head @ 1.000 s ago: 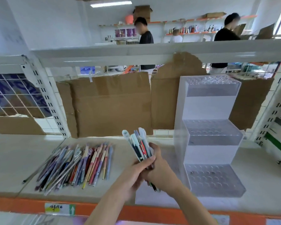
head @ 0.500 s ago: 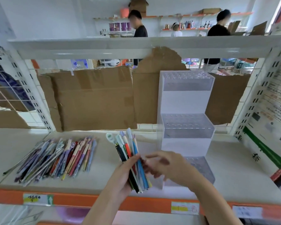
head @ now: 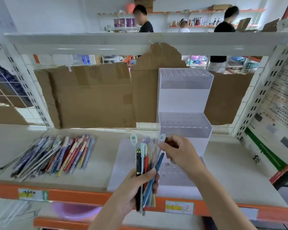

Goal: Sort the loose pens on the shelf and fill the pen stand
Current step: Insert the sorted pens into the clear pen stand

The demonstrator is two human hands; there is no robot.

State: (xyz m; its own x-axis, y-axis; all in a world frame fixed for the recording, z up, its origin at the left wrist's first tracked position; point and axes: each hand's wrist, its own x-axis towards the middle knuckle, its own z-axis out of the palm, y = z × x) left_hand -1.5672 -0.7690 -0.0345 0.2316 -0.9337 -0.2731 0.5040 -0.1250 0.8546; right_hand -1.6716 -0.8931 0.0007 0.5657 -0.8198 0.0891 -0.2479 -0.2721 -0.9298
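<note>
My left hand (head: 136,186) grips a bunch of pens (head: 144,165) upright in front of the shelf edge. My right hand (head: 179,151) pinches the rounded white top of one pen (head: 161,138) at the right of that bunch. Behind the hands stands a clear three-tier pen stand (head: 184,103) with rows of holes, and I see no pens in it. My right forearm covers part of its lowest tier. A pile of loose pens (head: 56,155) lies on the shelf (head: 106,160) to the left.
Brown cardboard sheets (head: 90,95) line the back of the shelf. An upper shelf board (head: 140,42) runs overhead. A perforated upright and a printed poster (head: 276,117) stand on the right. The orange shelf edge (head: 73,195) carries price labels. Two people stand in the background.
My right hand rose from beside the bunch and took hold of the top of one pen. The view shifted left and closer, and the left hand kept its grip.
</note>
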